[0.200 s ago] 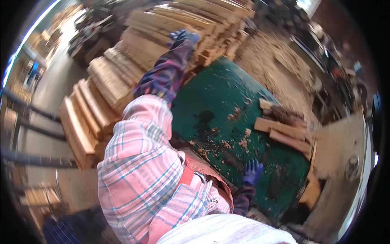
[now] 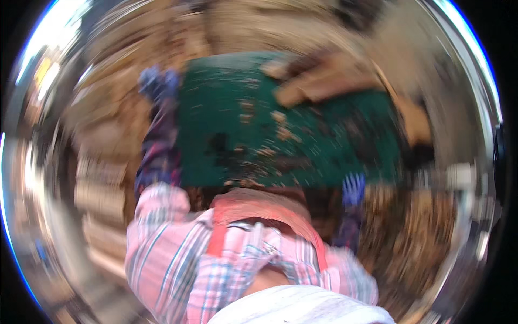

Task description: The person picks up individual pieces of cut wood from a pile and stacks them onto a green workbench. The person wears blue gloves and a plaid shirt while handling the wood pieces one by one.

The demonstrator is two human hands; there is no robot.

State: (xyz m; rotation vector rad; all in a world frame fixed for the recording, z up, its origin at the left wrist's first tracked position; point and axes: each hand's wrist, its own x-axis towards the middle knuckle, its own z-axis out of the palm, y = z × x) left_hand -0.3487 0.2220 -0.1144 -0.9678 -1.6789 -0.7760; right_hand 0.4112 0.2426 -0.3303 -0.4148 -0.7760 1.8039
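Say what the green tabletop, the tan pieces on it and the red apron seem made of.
Green tabletop: perhaps painted metal or wood; even colour, dark patches. Tan pieces: likely bare wood; brownish, plank-like. Red apron: probably matte fabric; soft curve, straps.

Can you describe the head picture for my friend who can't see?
Someone in a pink plaid shirt is at a green table, blue-gloved left hand by stacked wood, right hand at the table's near edge. Blurry wood pieces and chips lie on top.
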